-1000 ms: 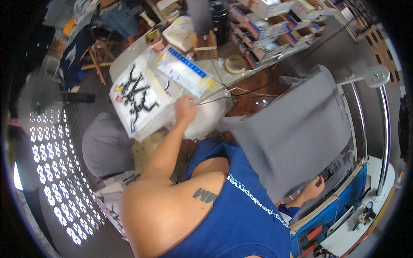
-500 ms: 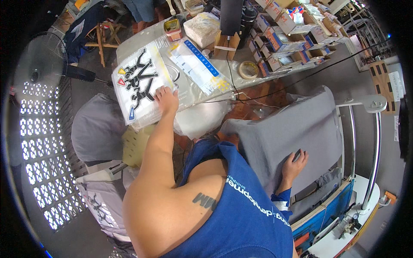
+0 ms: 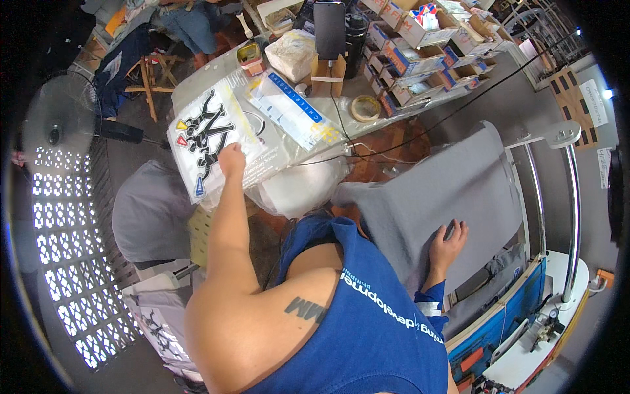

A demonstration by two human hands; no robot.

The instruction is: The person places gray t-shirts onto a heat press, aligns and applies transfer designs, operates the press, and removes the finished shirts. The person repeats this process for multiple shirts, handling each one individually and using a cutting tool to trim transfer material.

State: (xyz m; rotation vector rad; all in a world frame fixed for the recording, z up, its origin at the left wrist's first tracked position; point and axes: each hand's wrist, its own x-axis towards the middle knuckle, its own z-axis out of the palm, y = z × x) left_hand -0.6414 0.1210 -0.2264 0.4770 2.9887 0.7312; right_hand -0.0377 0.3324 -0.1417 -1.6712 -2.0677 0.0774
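My left hand is at the near right part of a clear printed film sheet with black figures and coloured cones. Its fingers are curled closed at the film; the fingertips are hidden. The film lies on a table among other sheets, next to a blue-headed sheet. My right hand rests with fingers spread on a grey cloth, spread over a flat support at the right.
Cardboard boxes stand at the table's far right, near a tape roll and an upright phone. A fan stands left, beside a grey-covered round shape. Metal posts rise at the right; a black cable crosses behind.
My left hand has moved left and a little nearer over the film, and its spread fingers have curled in. My right hand stays on the grey cloth.
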